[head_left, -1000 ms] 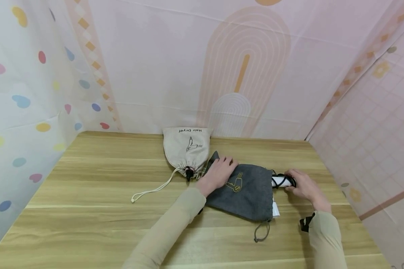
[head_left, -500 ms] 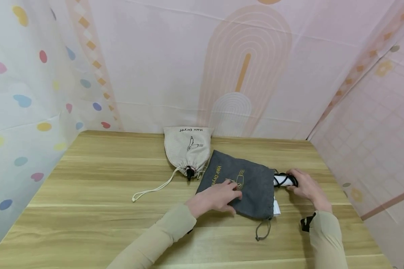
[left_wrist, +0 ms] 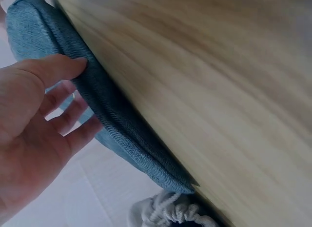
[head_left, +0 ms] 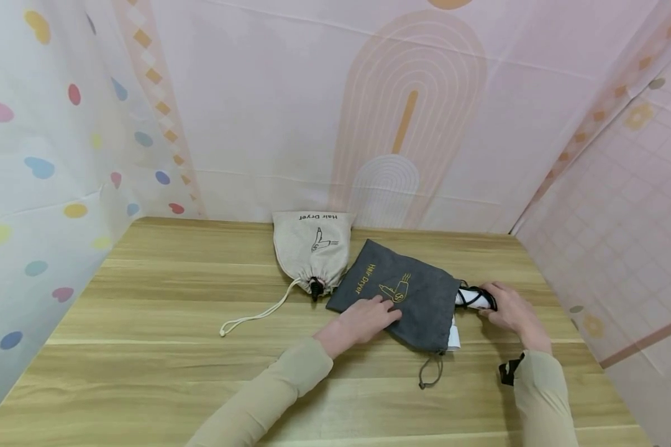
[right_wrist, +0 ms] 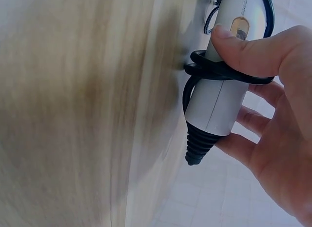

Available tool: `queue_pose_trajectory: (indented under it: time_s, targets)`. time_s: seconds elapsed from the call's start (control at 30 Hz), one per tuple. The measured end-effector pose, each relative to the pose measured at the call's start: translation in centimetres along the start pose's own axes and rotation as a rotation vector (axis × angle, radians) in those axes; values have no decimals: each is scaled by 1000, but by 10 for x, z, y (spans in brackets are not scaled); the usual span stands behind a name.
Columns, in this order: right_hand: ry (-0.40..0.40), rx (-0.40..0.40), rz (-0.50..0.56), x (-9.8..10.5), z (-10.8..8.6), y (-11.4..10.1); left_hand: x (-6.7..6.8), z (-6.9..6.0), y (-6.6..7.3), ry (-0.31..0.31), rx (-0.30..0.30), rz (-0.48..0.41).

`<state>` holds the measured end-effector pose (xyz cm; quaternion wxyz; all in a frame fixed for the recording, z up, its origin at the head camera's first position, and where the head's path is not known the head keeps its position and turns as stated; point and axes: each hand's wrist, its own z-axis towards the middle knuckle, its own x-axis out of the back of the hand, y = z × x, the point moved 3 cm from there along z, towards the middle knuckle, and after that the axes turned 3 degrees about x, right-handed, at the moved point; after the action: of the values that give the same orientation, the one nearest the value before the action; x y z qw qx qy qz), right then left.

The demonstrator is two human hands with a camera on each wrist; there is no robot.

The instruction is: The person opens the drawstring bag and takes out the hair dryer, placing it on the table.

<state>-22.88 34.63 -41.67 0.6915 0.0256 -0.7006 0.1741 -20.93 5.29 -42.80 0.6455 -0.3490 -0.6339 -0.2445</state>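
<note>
A dark grey drawstring bag printed "Hair Dryer" lies flat on the table, its mouth facing right. From that mouth sticks the white handle of a hair dryer, wrapped in black cord; the rest is hidden inside. My right hand grips this handle, thumb on one side and fingers on the other, near the black ribbed cord end. My left hand rests on the bag's near edge. In the left wrist view its thumb touches the bag's side, with the fingers reaching over the top.
Behind and left of the grey bag lies a beige drawstring bag, also printed "Hair Dryer". Its white cord trails left over the wooden table. A white tag shows at the grey bag's mouth. Patterned curtains enclose the table.
My left hand has left the bag's closed end and come to its near edge. The grey bag has turned slightly, its near side moving away from me. My right hand keeps its grip.
</note>
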Motion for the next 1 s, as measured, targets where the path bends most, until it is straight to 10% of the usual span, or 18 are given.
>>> queue_pose_trajectory:
  time_s: [1.0]
  targets:
    - [5,39,-1,3,-5,7,-7,2,-39,114,-9,-110]
